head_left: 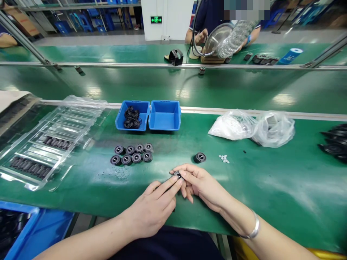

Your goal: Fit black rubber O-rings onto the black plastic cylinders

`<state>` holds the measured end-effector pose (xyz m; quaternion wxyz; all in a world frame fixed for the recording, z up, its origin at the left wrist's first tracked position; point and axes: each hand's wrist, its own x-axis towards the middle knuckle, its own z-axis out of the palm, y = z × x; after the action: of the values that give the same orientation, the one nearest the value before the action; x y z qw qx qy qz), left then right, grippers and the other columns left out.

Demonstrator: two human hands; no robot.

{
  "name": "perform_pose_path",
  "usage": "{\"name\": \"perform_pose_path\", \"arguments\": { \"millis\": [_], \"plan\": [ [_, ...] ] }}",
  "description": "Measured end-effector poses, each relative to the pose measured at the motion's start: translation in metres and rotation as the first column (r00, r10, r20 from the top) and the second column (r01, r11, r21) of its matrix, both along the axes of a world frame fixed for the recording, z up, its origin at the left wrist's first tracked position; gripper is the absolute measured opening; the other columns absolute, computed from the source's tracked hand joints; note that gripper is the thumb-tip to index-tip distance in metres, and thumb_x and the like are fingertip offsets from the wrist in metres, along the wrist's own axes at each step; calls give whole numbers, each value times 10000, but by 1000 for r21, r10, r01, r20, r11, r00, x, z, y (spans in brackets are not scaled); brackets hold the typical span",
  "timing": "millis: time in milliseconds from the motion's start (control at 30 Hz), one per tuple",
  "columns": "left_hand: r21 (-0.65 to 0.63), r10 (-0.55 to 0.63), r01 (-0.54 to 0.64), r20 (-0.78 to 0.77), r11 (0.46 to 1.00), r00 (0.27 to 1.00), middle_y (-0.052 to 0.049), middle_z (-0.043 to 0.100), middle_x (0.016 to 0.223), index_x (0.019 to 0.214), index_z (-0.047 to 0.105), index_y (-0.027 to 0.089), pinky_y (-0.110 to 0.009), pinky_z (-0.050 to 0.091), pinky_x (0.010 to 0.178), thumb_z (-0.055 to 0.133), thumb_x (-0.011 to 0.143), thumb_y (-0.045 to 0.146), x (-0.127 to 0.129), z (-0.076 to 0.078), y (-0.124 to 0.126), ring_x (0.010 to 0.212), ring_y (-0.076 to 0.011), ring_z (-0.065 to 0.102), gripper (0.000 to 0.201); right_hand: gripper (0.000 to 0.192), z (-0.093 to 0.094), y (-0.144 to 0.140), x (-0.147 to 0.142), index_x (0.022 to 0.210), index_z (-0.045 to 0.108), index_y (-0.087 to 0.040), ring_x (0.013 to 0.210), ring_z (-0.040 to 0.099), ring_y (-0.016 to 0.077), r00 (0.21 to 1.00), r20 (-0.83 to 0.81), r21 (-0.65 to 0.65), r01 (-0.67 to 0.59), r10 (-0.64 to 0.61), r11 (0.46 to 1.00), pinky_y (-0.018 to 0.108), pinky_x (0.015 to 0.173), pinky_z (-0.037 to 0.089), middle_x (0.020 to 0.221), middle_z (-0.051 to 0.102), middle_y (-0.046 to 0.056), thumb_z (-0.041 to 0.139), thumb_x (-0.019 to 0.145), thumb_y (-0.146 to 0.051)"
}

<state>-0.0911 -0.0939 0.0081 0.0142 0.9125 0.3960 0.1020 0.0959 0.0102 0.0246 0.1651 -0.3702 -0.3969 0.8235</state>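
Note:
My left hand [155,206] and my right hand [199,182] meet above the green table, both closed on one small round black part [177,174]. Fingers cover most of that part; only its ring-shaped top shows. Just beyond my right hand stands a single black cylindrical part [200,157] with a pale slot in its top. To its right lies a little pile of small white pieces [223,159]. Off to the left, several matching black cylinders [131,154] stand in two rows.
Two blue bins [164,115] sit side by side, the left one holding black rings [132,117]. Clear plastic trays [51,144] with black parts lie left. Plastic bags [233,124] and dark parts [336,142] are right. A co-worker [202,36] sits across the conveyor belt [135,85].

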Motion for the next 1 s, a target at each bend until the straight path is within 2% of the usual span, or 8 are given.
{"name": "perform_pose_path", "arguments": {
  "millis": [200,333,433,667,1000],
  "plan": [
    [-7,7,-7,40,1000,999,-212,318,1532,1164,580,56,-425,294,1096,389,960,123,-7,3,-1,1467,-313,193,288,333,1,0,0,1037,604,-139,522,584,110,1000,0,-2,-5,5,1000,166,398,447,606,586,-8,654,862,-417],
    [-8,1,-1,7,1000,1000,-233,349,1508,1180,574,44,-435,345,1058,379,951,115,-5,3,-1,1456,-339,214,309,318,1,1,2,1064,612,-143,579,610,125,1000,-31,-6,5,-6,1000,193,447,488,640,600,8,623,889,-409],
    [2,8,-8,-12,1000,1000,-237,344,1510,1189,569,37,-447,371,1028,379,941,113,-3,1,-2,1451,-359,214,321,345,-3,2,7,1147,591,-158,634,626,129,996,-79,14,-50,51,999,214,509,508,721,638,24,657,874,-360],
    [-23,2,2,156,1000,988,-242,452,1430,1134,559,37,-414,380,1025,315,913,56,-10,3,1,1457,-298,221,329,371,-10,6,11,1190,576,-165,558,597,109,986,-64,56,-152,155,987,232,535,493,680,648,5,654,882,-355],
    [-53,26,-17,184,998,983,-252,467,1399,1142,531,58,-430,412,1016,315,894,46,-10,2,0,1458,-299,215,330,449,-7,4,9,1230,549,-161,552,624,120,984,38,160,-176,172,971,265,591,518,666,663,-4,679,857,-374]
  ]
}}
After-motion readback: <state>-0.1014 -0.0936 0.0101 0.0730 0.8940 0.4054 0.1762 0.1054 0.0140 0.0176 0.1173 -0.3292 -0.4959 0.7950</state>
